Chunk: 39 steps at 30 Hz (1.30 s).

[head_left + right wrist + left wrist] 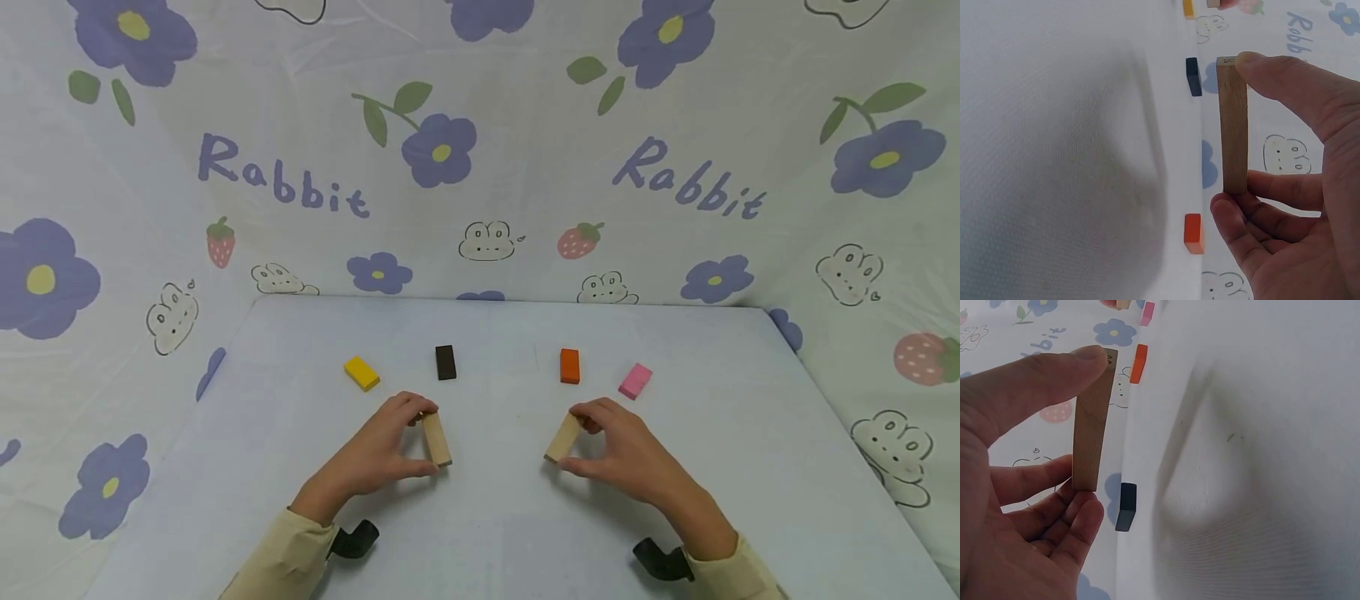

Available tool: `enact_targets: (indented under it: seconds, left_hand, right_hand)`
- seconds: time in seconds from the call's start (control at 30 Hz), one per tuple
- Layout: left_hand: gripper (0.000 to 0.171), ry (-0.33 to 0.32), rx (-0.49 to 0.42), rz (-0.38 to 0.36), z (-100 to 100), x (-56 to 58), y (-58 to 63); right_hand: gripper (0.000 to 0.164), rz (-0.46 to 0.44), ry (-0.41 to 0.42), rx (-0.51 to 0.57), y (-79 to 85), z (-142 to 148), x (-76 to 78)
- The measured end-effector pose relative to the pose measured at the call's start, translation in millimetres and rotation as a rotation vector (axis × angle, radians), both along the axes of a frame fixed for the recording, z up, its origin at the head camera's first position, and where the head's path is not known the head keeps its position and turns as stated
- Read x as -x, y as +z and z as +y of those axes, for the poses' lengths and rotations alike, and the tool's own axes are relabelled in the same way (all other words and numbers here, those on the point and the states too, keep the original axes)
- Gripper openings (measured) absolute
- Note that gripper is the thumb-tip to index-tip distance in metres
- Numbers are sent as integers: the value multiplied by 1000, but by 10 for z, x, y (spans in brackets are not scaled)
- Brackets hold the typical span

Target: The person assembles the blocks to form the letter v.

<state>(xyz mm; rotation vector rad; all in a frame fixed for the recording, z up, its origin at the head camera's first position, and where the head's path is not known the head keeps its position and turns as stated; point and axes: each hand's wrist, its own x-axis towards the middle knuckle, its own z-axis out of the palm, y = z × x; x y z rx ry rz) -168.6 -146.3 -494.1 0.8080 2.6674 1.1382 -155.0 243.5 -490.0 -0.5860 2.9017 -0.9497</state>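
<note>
My left hand [382, 446] pinches a plain wooden block [437, 439] by its two ends, thumb at the near end and fingertips at the far end. In the left wrist view that block [1092, 425] shows a small dark marking on the end by the thumb. Opposite, my right hand [626, 450] holds a second wooden block [562, 437] the same way, tilted with its far end to the right. The right wrist view shows this block [1234, 128] between thumb and fingertips, with shadows on the white tabletop beside it.
Beyond the hands lie a yellow block [362, 373], a black block [446, 362], an orange block [570, 366] and a pink block [635, 381] in a shallow arc. The white table [495, 533] ends at a fabric backdrop [525, 167] printed with flowers and rabbits.
</note>
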Motion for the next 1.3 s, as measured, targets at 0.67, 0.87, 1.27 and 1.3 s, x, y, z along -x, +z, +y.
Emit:
enact_targets:
  seconds: [0.67, 0.87, 1.27, 1.3]
  left_hand:
    - [72, -29, -2, -4, 112, -64, -73]
    - [73, -33, -3, -23, 146, -66, -94]
    - [74, -50, 6, 20, 208, -38, -94]
    - [74, -48, 8, 16, 209, -36, -91]
  right_hand:
    - [68, -7, 17, -2, -71, -142, -71]
    - [68, -41, 20, -11, -69, -178, -85]
    - [70, -28, 35, -26, -33, -280, -64]
    - [70, -26, 38, -25, -31, -291, -60]
